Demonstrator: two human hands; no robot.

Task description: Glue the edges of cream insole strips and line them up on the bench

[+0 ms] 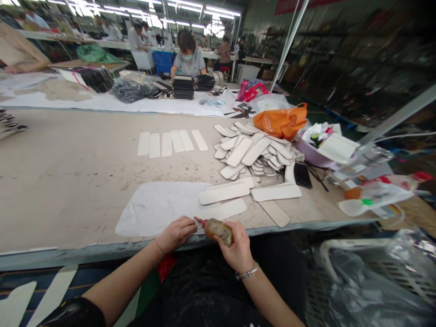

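Observation:
My right hand (236, 247) is wrapped round a squeeze bottle (218, 230) with a dirty yellowish-brown body and a red nozzle, tilted so its tip points left. Close to that tip, my left hand (177, 234) rests at the table's front edge with its fingers curled and pressed together; what they hold, if anything, is hidden. Under and beyond the fingers lies a large white sheet (153, 202). Pale rounded strips (223, 193) lie on its right part, and further strips (275, 192) are beside it.
A heap of dark-edged pale strips (250, 150) covers the table's right side, with a row of white strips (166, 144) left of it. Behind stand an orange bag (281, 122) and a lilac basin (311, 154). A phone (302, 175) lies nearby. A co-worker (189, 61) sits opposite.

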